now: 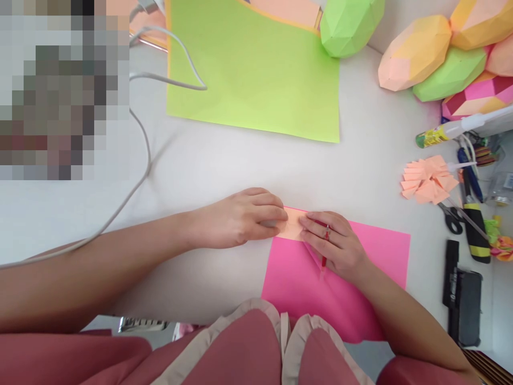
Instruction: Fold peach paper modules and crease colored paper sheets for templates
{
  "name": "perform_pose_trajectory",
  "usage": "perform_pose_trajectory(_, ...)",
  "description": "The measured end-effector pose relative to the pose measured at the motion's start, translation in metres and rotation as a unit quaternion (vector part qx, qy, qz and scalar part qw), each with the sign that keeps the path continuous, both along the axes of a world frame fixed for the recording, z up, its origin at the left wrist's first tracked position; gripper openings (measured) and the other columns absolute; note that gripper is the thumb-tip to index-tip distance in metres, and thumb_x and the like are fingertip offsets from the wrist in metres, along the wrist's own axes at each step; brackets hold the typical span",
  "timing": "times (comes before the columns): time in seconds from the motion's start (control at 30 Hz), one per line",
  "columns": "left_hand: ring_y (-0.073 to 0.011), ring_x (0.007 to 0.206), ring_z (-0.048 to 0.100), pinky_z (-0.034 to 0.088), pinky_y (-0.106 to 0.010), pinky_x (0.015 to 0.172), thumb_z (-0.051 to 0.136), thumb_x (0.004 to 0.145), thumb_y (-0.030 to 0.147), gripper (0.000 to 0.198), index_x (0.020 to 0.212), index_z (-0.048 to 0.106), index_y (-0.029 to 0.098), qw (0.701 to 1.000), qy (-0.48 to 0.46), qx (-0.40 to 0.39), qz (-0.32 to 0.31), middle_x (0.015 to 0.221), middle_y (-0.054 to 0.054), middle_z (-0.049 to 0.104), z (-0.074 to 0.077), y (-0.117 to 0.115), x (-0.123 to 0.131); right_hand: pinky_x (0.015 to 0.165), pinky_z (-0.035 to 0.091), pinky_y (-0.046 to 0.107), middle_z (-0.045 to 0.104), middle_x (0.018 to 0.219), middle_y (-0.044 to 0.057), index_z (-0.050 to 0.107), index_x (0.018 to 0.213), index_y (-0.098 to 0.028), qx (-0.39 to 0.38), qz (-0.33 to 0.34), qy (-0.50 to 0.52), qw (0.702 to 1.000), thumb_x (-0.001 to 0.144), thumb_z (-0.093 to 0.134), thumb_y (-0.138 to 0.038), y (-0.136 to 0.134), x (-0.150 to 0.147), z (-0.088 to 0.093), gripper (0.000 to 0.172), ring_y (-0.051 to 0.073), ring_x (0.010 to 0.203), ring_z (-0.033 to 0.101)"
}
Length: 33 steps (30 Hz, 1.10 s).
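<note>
left hand (240, 216) pinching small peach paper strip (292, 224) | right hand (334, 243) pinching its other end, thin red pen (325, 247) tucked between fingers | strip on pink paper sheet's (372, 251) top-left corner

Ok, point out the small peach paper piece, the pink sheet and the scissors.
peach paper piece (292, 227), head view, its bare middle between the hands.
pink sheet (296, 278), head view, lower left area.
scissors (452, 218), head view, black handle.

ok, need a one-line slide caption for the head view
Left hand and right hand press a small peach paper piece onto a pink sheet.
</note>
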<state>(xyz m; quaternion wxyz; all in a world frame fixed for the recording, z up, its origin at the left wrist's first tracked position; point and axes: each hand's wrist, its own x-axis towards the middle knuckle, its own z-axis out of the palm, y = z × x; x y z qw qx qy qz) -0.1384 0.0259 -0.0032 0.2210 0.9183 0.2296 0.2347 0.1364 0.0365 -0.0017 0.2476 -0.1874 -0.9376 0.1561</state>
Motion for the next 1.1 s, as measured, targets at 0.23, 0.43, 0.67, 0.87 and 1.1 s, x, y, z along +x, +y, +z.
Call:
perform_pose_trajectory(0.23, -0.0193, 0.099, 0.056, 0.046, -0.034, 0.087, 0.043, 0.093, 0.007, 0.029, 0.076, 0.065, 0.017, 0.998, -0.003, 0.054, 0.029, 0.095, -0.007, 0.062, -0.0008, -0.0014, 0.0031, 0.085, 0.058, 0.044, 0.072, 0.113, 0.01, 0.065, 0.11, -0.021, -0.015, -0.004, 0.001, 1.0, 0.088, 0.057, -0.007, -0.0003, 0.0006, -0.0011, 0.028, 0.024, 0.115, 0.062)
perform_pose_trajectory(0.43, -0.0182, 0.094, 0.053, 0.044, -0.032, 0.082, 0.042, 0.091, 0.004, 0.03, 0.077, 0.064, 0.018, 0.996, 0.018, 0.078, 0.047, 0.09, -0.005, 0.061, -0.0032, -0.0039, 0.0034, 0.084, 0.058, 0.044, 0.072, 0.111, 0.011, 0.065, 0.107, -0.019, -0.008, -0.006, 0.001, 1.0, 0.088, 0.057, -0.006, -0.0001, -0.001, 0.0004, 0.025, 0.024, 0.113, 0.063)
perform_pose_trajectory(0.67, -0.0163, 0.084, 0.052, 0.041, -0.032, 0.076, 0.044, 0.09, 0.005, 0.025, 0.083, 0.064, 0.02, 0.995, 0.027, 0.077, 0.061, 0.082, -0.003, 0.059, -0.0023, -0.0055, 0.0041, 0.086, 0.057, 0.043, 0.072, 0.113, 0.012, 0.065, 0.108, -0.019, -0.022, -0.004, 0.006, 1.0, 0.086, 0.059, -0.006, -0.0006, 0.0, -0.0005, 0.026, 0.023, 0.116, 0.061)
perform_pose_trajectory(0.87, -0.0208, 0.095, 0.053, 0.043, -0.035, 0.08, 0.046, 0.089, 0.003, 0.023, 0.086, 0.064, 0.017, 0.995, -0.002, 0.078, 0.054, 0.087, -0.005, 0.061, -0.0014, -0.0036, 0.0035, 0.083, 0.059, 0.043, 0.073, 0.11, 0.01, 0.065, 0.105, -0.021, -0.009, -0.01, 0.002, 1.0, 0.089, 0.057, -0.007, -0.0004, -0.0014, 0.0004, 0.023, 0.023, 0.111, 0.064)
perform_pose_trajectory(1.1, -0.0167, 0.102, 0.058, 0.048, -0.033, 0.091, 0.04, 0.095, 0.007, 0.025, 0.09, 0.061, 0.019, 0.999, 0.017, 0.033, 0.008, 0.098, -0.005, 0.065, -0.0001, -0.0098, 0.0038, 0.082, 0.059, 0.042, 0.073, 0.108, 0.011, 0.064, 0.104, -0.019, -0.001, -0.009, 0.005, 1.0, 0.089, 0.056, -0.007, -0.0002, -0.0025, 0.0016, 0.021, 0.023, 0.11, 0.065)
